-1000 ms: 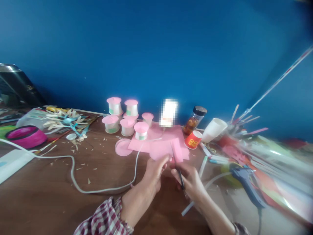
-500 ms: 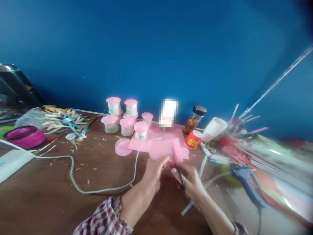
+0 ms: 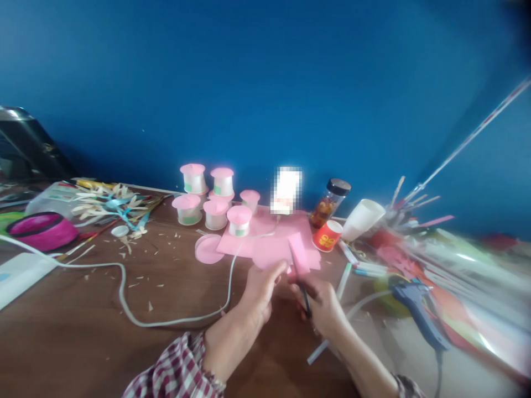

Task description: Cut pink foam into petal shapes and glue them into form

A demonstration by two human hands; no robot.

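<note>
My left hand (image 3: 259, 290) is closed in a pinch, thumb upward, on a small bit of pink paper (image 3: 289, 270) that mostly hides behind the fingers. Just to its right, my right hand (image 3: 323, 304) is wrapped round a pair of scissors (image 3: 306, 301). The dark handle shows by the fingers, and the thin blade points away from me, over the pink paper sheets (image 3: 265, 249) lying on the table. A pink paper disc (image 3: 208, 249) lies to the left of the sheets. Behind it stand several white paper cups (image 3: 239, 226) with pink disc tops.
A white cable (image 3: 178, 320) snakes across the brown table to a blurred-out phone-like device (image 3: 286, 190). At right are a jar (image 3: 329, 204), a red paper cup (image 3: 327, 236), a white cup (image 3: 364, 220) and a glue gun (image 3: 423, 315). Paper scraps (image 3: 112, 207) pile up at left.
Both hands stay almost in place over the table. Only a slight shift of the fingers and the scissors shows.
</note>
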